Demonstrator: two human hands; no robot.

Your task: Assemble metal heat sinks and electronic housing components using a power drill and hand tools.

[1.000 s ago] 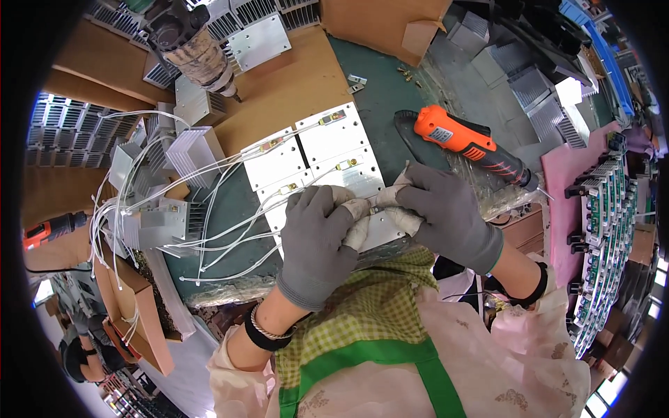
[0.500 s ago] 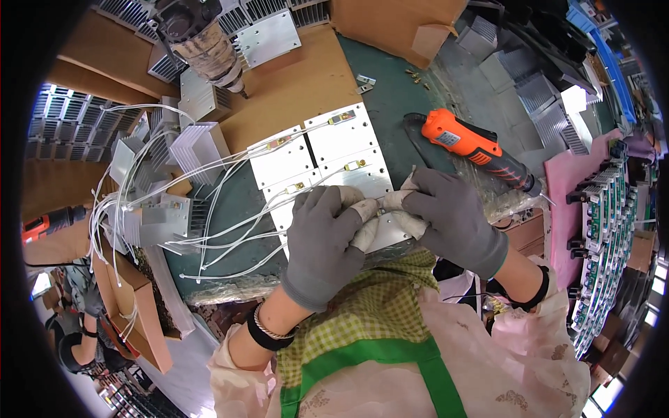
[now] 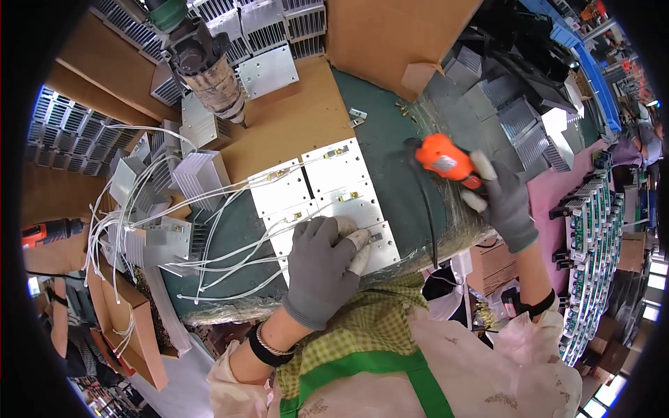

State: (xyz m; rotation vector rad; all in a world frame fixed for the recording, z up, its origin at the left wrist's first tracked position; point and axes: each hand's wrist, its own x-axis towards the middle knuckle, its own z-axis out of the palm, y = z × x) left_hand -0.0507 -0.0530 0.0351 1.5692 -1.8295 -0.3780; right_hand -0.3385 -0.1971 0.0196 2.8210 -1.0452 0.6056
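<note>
The left hand [image 3: 322,268], gloved grey, lies flat on the nearest of the white plates [image 3: 317,202] near the worktop's [image 3: 390,132] front edge, fingers [image 3: 352,240] spread and pressing down, gripping nothing. The right hand [image 3: 507,205], out at three o'clock from it, has its fingers wrapped round the handle of the orange driver [image 3: 446,157], which lies on the green mat at one o'clock from the plates. To do this well, I judge the plate should stay pinned flat while the driver comes over upright, its black cord [image 3: 431,223] kept off the plates. White wires [image 3: 209,230] trail from the plates toward nine o'clock and could snag. Finned heat sinks [image 3: 195,174] crowd ten o'clock; a hanging tool [image 3: 209,66] sits at eleven; small loose screws [image 3: 404,108] lie at twelve.
</note>
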